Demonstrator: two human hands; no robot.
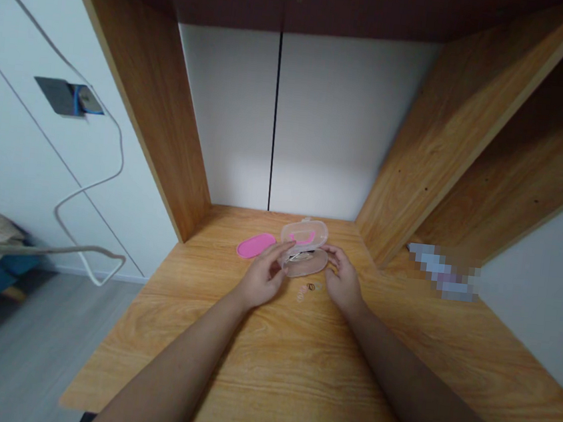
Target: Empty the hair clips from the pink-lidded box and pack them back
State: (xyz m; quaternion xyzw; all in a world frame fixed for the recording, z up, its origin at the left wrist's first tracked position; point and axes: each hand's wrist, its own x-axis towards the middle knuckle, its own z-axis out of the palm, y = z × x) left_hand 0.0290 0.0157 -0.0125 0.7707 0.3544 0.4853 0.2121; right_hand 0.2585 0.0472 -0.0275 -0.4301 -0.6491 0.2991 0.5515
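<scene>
A small clear plastic case point(304, 248) with its lid raised sits on the wooden desk point(296, 360), with small items inside. My left hand point(260, 277) touches its left side, fingers curled against it. My right hand point(342, 279) rests at its right side, fingers partly apart and touching the base. A pink oval piece point(256, 244) lies flat just left of the case. Small hair ties point(307, 290), one dark and others pale, lie on the desk in front of the case, between my hands.
The desk sits in a wooden alcove with slanting side panels point(152, 97) and a white back wall point(301, 119). A blurred object point(443, 272) lies at the right. Left of the desk, a wall socket point(69, 97) with a white cable point(84, 217) hangs above the grey floor.
</scene>
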